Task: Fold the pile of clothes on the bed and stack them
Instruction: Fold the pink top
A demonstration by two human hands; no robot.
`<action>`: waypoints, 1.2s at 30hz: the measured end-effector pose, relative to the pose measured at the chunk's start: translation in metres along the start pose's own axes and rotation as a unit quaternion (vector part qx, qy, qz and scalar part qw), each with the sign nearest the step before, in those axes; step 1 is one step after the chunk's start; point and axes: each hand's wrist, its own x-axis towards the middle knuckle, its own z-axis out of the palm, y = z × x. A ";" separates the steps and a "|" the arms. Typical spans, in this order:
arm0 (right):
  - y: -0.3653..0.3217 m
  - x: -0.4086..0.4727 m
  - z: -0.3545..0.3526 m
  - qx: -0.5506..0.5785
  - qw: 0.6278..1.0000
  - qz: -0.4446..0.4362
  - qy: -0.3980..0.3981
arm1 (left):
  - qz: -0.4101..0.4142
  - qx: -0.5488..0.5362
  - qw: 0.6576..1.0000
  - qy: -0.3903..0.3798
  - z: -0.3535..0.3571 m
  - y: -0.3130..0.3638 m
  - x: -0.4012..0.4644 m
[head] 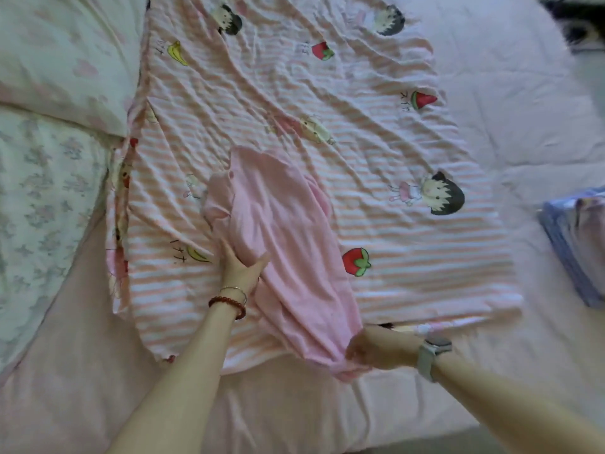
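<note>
Centrally, a plain pink garment of soft, slightly fuzzy knit lies in a long, rumpled strip running from about 11 o'clock down to 5 o'clock across a striped blanket. Its upper end bunches into loose folds with a small round button showing; its lower end narrows to a gathered edge.

At the garment's 8 o'clock side, the left hand pinches a fold of the pink cloth between thumb and fingers, palm turned up toward the fabric. A red bead bracelet and a thin metal bangle circle that wrist. At 5 o'clock, the right hand has its fingers curled round the garment's lower edge, gripping it just past the blanket's near hem. A pale-strapped watch sits on that wrist.

The blanket is thin and heavily creased, banded in peach and white, printed with cartoon girls, strawberries, bananas and watermelon slices. It is spread over a smooth pale pink bed sheet. At 9 to 10 o'clock lie a floral quilt and a pillow with faint pink blotches. At 3 o'clock, well apart from the garment, rests a blurred folded stack of blue-lilac cloth.
</note>
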 end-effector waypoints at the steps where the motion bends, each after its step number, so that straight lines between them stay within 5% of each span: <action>1: 0.006 -0.002 0.002 0.047 0.998 0.030 0.036 | -0.005 0.036 0.999 -0.001 0.010 -0.004 -0.001; 5: 0.016 -0.002 -0.016 0.303 0.911 0.111 0.255 | 0.105 0.162 0.980 0.046 0.036 0.000 -0.020; 7: 0.009 0.001 -0.032 0.425 0.848 0.088 0.304 | 0.252 0.180 0.948 -0.079 0.042 0.006 -0.045; 10: -0.006 0.007 -0.050 0.576 0.770 0.033 0.274 | 0.382 0.230 0.833 -0.328 0.045 0.002 -0.090; 12: -0.012 0.010 -0.050 0.529 0.789 0.023 0.312 | 0.336 0.255 0.835 -0.354 0.041 -0.005 -0.103; 15: -0.009 0.015 -0.030 0.445 0.826 0.115 0.327 | 0.283 0.227 0.922 -0.132 0.028 -0.008 -0.103; 17: 0.001 0.012 -0.011 0.500 0.817 0.090 0.273 | 0.281 0.220 0.934 -0.026 0.024 -0.008 -0.094; 21: 0.027 -0.005 0.022 0.494 0.832 0.086 0.236 | 0.138 0.299 0.940 -0.090 0.032 -0.016 -0.068; 24: 0.051 -0.013 0.032 0.435 0.802 0.219 0.347 | 0.068 0.250 0.945 -0.198 0.049 -0.020 -0.065; 26: 0.057 -0.017 0.027 0.467 0.767 0.187 0.399 | 0.096 0.266 0.931 -0.229 0.061 -0.018 -0.071; 29: 0.040 -0.016 0.011 0.459 0.812 0.055 0.358 | 0.111 0.211 0.943 -0.234 0.068 -0.017 -0.090; 33: 0.020 0.009 0.003 0.302 0.898 0.088 0.308 | 0.109 0.142 0.966 -0.187 0.050 -0.011 -0.102; 36: 0.008 0.008 -0.011 0.349 0.862 0.087 0.358 | 0.110 0.099 0.986 -0.073 0.023 0.012 -0.096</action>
